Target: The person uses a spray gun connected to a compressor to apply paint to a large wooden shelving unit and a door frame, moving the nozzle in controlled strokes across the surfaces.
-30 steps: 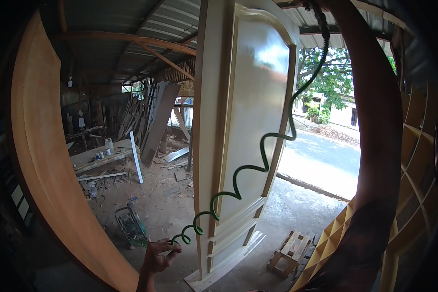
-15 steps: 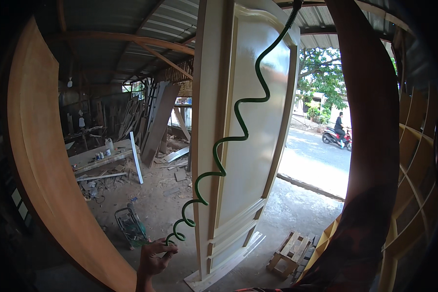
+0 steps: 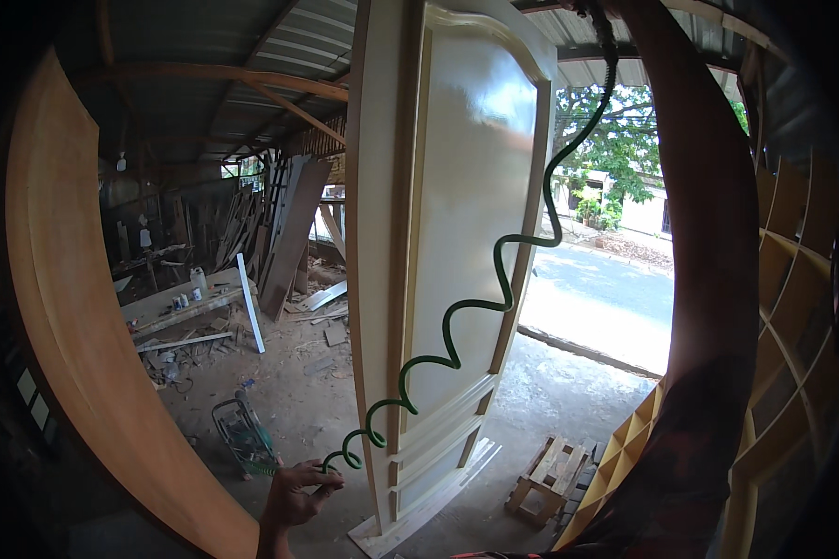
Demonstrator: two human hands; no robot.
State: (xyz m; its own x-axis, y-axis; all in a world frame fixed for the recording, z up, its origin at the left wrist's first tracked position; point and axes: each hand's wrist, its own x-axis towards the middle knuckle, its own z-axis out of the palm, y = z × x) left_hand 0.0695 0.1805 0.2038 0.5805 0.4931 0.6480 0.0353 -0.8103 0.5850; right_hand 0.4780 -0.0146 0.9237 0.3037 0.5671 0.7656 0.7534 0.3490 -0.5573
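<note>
Low, the left hand [image 3: 295, 494] holds hose [image 3: 447, 330] (gap to door edge [image 3: 371, 279]).

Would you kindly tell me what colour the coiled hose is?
Green; the coiled hose shows best in the head view.

You can read no text, number, brand or sign here. The white jug [image 3: 199, 279] and small containers [image 3: 183, 301] on the far bench [image 3: 149, 318] sit too small and dim for you to tell whether they carry labels. Along the coiled green hose [image 3: 474, 302] and on the pale door [image 3: 466, 205], you find no legible lettering either.
</note>
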